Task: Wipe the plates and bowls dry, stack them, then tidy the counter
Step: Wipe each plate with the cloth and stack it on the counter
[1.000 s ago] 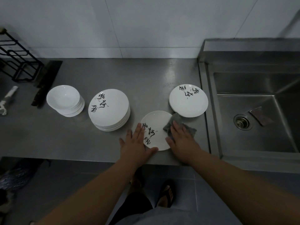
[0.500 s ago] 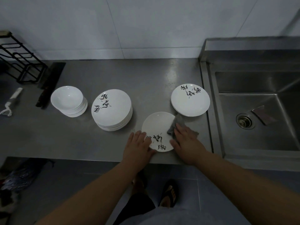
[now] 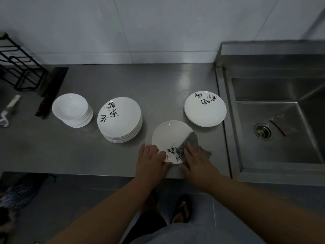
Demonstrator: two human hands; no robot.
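The single plate (image 3: 171, 138) being dried on the steel counter (image 3: 140, 81), just left of the sink (image 3: 263, 90) near the front edge, is seen turned round since a second ago. Its black brush lettering, then at the side away from the sink, is now brought to the near rim, part of it covered by the grey cloth (image 3: 190, 140). The left hand (image 3: 151, 161) is shifted with it and is laid flat on the plate's near rim, on the side away from the sink, fingers straight and pressing. The right hand (image 3: 197, 159) is spread flat on the cloth, which is pressed on the plate's sink-side edge, nothing being gripped.

The plate is white, shallow and glossy, and is lying face up. A low stack of like plates (image 3: 204, 108) is set close beside the sink, behind the one being wiped. A taller plate stack (image 3: 119, 118) is placed farther left of the sink, and a stack of plain white bowls (image 3: 72, 110) farther left again.
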